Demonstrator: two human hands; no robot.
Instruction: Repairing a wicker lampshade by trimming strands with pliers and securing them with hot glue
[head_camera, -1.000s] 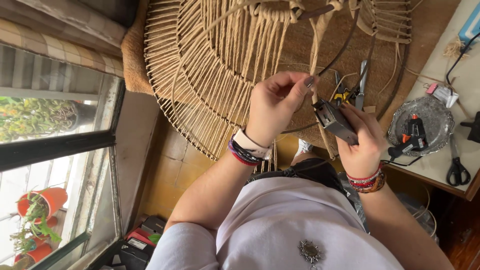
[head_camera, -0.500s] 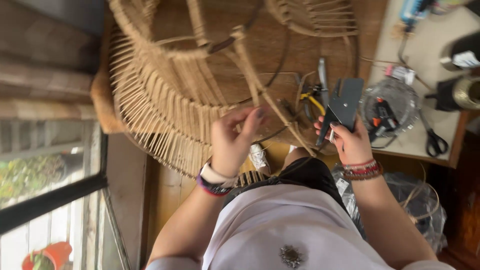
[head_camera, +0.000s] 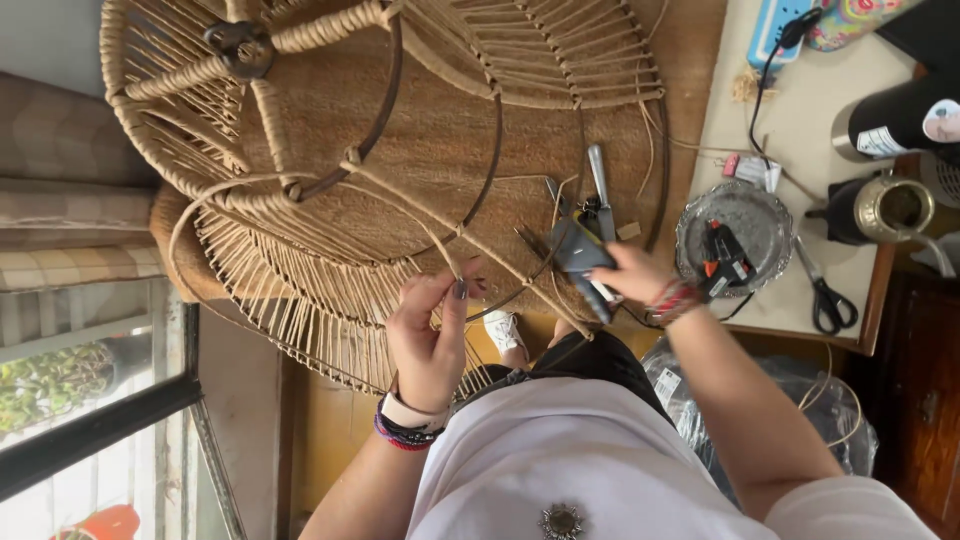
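Hands (head_camera: 520, 310) at wicker frame (head_camera: 330, 200) edge

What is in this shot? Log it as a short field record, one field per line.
Left hand: pinching a rattan strand of the woven frame
Right hand: grip closed on a dark glue gun
Side table: round metal dish, scissors, dark kettle
Floor: woven mat under the frame

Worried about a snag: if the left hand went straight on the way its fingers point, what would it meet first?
Probably the wrapped rod of the wicker frame just above the left hand, whose fingers already pinch a cord there. Depth is unclear from this view.
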